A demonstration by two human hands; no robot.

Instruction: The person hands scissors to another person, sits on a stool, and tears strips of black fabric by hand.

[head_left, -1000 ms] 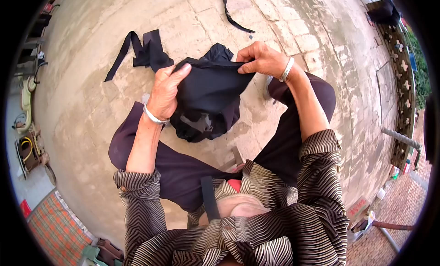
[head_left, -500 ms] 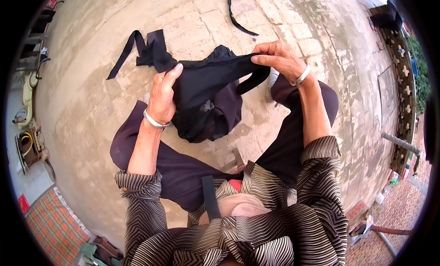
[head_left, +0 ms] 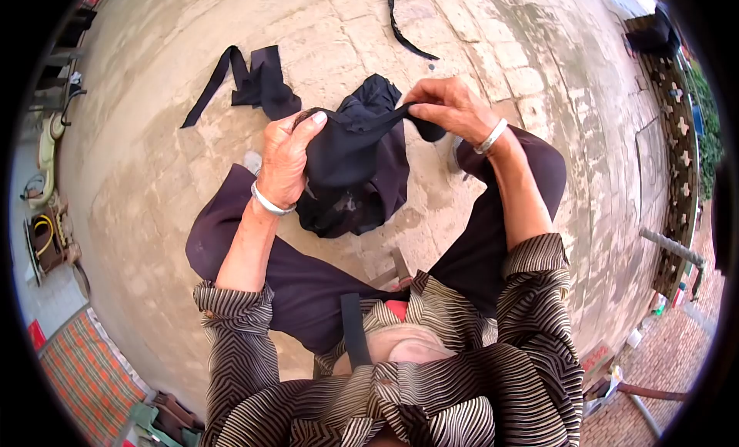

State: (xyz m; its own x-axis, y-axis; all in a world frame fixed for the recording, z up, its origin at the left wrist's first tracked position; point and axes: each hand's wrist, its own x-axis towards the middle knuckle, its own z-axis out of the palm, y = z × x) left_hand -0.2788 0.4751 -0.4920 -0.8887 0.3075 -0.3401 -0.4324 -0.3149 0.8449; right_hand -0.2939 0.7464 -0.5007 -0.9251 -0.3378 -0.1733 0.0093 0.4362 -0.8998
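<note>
Between my hands hangs a black cloth (head_left: pixel 342 156), its upper edge bunched and stretched from one hand to the other. My left hand (head_left: pixel 288 158) grips one end, thumb on top. The other end is pinched in my right hand (head_left: pixel 450 108), and a loose dark end droops below those fingers. Under the held cloth, a bundle of dark fabric (head_left: pixel 391 170) sits between my knees, partly hidden. Black fabric strips (head_left: pixel 262 81) lie on the ground beyond my left hand.
A thin black strip (head_left: pixel 399 31) lies farther out on the paved ground (head_left: pixel 138 178). At the lower left is a plaid cloth (head_left: pixel 96 378). A grey pipe (head_left: pixel 672 247) sticks out from the patterned wall (head_left: pixel 670 139) at the right.
My right hand has moved left and slightly down, nearer my left hand. The cloth between them has gone from spread out to slacker and more gathered.
</note>
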